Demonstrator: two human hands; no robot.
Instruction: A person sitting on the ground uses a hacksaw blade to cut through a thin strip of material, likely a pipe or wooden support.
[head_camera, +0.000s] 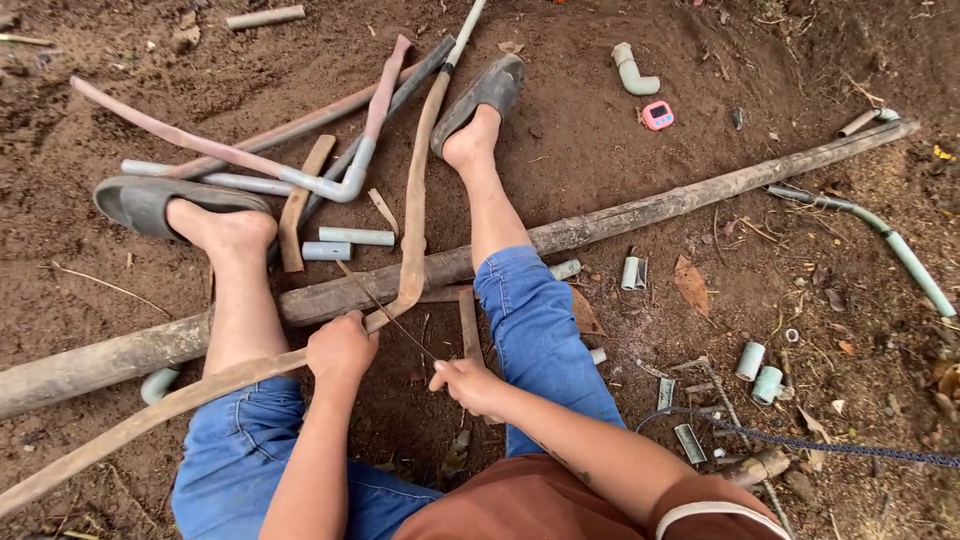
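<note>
- Our left hand (341, 347) is curled into a fist around a long, flat, rust-brown strip (412, 210). The strip runs from the lower left, under this fist, bends just past it, and rises away from us between our two feet.
- Just beyond the knuckles the strip lies across a long weathered pole (620, 212), which crosses the dirt from far left to upper right and props the strip at its bend.
- To work this bend well, we judge the fist should stay close to the bend, with the strip kept pressed on the pole so that it cannot twist.
- Farther out from the left hand, a tangle of bent grey pipes (330, 185) lies between the sandalled feet.
- Between the two hands a thin dark rod (385, 308) slants across the strip towards our right hand (463, 383). That hand is closed, fingers pinched; it seems to hold the rod's near end, though we cannot be sure of the grip.
- Beyond the right hand, past the pole, a small pink timer (657, 115) lies on the soil.
- Right of that hand, short pipe offcuts (758, 372) are scattered near a blue braided rope (820, 447).
</note>
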